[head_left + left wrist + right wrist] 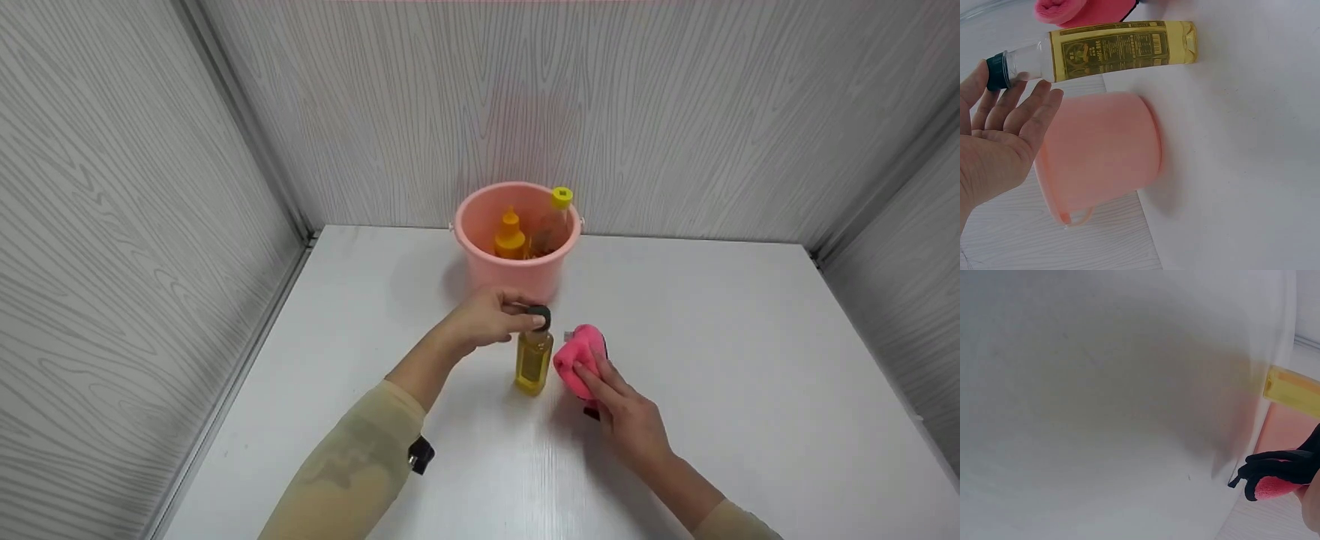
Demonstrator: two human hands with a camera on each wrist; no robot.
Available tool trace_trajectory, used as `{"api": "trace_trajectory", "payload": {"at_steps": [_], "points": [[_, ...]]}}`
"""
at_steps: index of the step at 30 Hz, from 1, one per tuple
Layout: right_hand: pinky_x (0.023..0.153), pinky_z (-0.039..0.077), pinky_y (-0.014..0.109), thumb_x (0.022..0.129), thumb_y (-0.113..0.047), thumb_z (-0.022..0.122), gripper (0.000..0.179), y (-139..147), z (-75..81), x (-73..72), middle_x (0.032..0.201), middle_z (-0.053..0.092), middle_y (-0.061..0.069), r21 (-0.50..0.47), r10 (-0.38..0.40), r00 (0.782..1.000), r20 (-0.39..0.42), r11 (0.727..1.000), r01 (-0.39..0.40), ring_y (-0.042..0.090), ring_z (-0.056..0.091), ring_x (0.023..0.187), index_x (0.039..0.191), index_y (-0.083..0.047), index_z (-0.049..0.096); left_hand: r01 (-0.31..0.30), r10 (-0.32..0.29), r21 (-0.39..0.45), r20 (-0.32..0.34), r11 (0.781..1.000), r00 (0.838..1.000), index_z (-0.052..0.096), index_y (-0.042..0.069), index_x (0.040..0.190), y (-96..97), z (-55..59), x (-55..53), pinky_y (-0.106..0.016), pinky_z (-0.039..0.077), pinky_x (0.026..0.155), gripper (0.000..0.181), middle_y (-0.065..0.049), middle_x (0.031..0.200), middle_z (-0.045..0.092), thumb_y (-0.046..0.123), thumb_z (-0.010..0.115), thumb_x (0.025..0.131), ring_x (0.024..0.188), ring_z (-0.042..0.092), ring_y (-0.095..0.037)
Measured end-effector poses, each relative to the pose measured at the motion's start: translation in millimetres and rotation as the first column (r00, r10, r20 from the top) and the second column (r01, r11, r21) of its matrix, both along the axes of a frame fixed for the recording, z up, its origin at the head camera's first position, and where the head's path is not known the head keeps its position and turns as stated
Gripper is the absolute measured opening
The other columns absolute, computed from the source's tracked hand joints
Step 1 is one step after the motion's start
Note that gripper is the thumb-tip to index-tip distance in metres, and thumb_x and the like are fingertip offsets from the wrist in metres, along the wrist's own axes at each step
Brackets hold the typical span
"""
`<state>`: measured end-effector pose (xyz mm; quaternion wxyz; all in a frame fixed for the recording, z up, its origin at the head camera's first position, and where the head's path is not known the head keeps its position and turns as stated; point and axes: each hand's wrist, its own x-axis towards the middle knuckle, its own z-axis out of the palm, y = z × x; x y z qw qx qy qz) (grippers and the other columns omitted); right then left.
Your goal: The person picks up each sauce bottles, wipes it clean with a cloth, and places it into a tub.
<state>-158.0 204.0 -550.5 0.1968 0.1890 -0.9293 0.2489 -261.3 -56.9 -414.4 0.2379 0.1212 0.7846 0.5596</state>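
My left hand (480, 321) pinches the dark green cap (997, 72) of a clear bottle of yellow oil (533, 364). Upright in the head view, this bottle has a printed label (1114, 49) that shows in the left wrist view. Beside it on the right, my right hand (636, 424) grips a bunched pink cloth (579, 356). Black edging (1275, 467) runs along the cloth in the right wrist view, where only a bit of that hand shows. Between cloth and bottle there is a narrow gap in the head view.
Behind the oil bottle stands a pink bucket (514, 276). It holds an orange squeeze bottle (510, 241) and a clear bottle with a yellow cap (562, 197) leaning at the right rim. The white table (750, 360) is bounded by grey wood-grain panels (675, 120) at the back and sides.
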Motion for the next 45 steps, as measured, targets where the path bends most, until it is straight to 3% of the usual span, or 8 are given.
{"api": "trace_trajectory", "payload": {"at_steps": [8,16,24,34,45], "points": [[0.095,0.058,0.047,0.085,0.007,0.083,0.075,-3.5,13.5,-7.2,0.161,0.050,0.011,-0.018,0.059,0.988,-0.140,0.998,-0.063,0.038,0.056,0.139,0.151,-0.021,0.061,-0.006,0.006,-0.004,0.006,1.000,1.000,0.076,0.018,0.128,-0.1,0.4,-0.4,-0.048,0.057,0.097,0.030,0.000,0.118,0.076,0.024,0.079,0.098,0.112,0.070,-0.024],[0.099,0.053,0.044,0.083,0.008,0.083,0.075,-11.3,25.1,-19.0,0.162,0.049,0.010,0.025,0.166,0.945,-0.282,0.986,-0.165,0.035,0.054,0.141,0.150,-0.018,0.062,-0.016,0.016,-0.019,0.006,1.000,1.000,0.077,0.021,0.127,0.0,1.0,-1.1,-0.048,0.057,0.098,0.030,0.003,0.118,0.076,0.025,0.080,0.097,0.113,0.069,-0.023],[0.094,0.057,0.046,0.077,0.010,0.088,0.079,-17.3,27.1,-24.9,0.159,0.052,0.013,0.061,0.209,0.941,-0.267,0.978,-0.200,0.041,0.057,0.137,0.148,-0.017,0.065,-0.013,0.013,-0.028,-0.007,1.000,1.000,0.076,0.021,0.130,-0.7,0.6,-0.4,-0.051,0.057,0.100,0.035,0.002,0.124,0.075,0.027,0.081,0.096,0.116,0.069,-0.023],[0.097,0.055,0.047,0.076,0.011,0.088,0.078,-21.8,26.6,-28.9,0.158,0.051,0.014,0.080,0.246,0.928,-0.278,0.969,-0.233,0.040,0.055,0.138,0.147,-0.013,0.065,-0.025,0.025,-0.038,-0.002,0.999,1.000,0.077,0.024,0.128,-0.3,2.5,0.5,-0.049,0.058,0.099,0.033,0.005,0.122,0.075,0.026,0.082,0.095,0.115,0.069,-0.021],[0.097,0.055,0.048,0.078,0.008,0.088,0.079,-25.9,25.0,-25.4,0.160,0.047,0.011,0.112,0.221,0.953,-0.207,0.973,-0.202,0.041,0.055,0.137,0.148,-0.018,0.064,-0.041,0.042,-0.042,0.017,0.998,0.999,0.077,0.023,0.127,-0.2,2.9,3.2,-0.047,0.058,0.099,0.033,0.005,0.121,0.075,0.027,0.083,0.095,0.114,0.069,-0.021]]}}
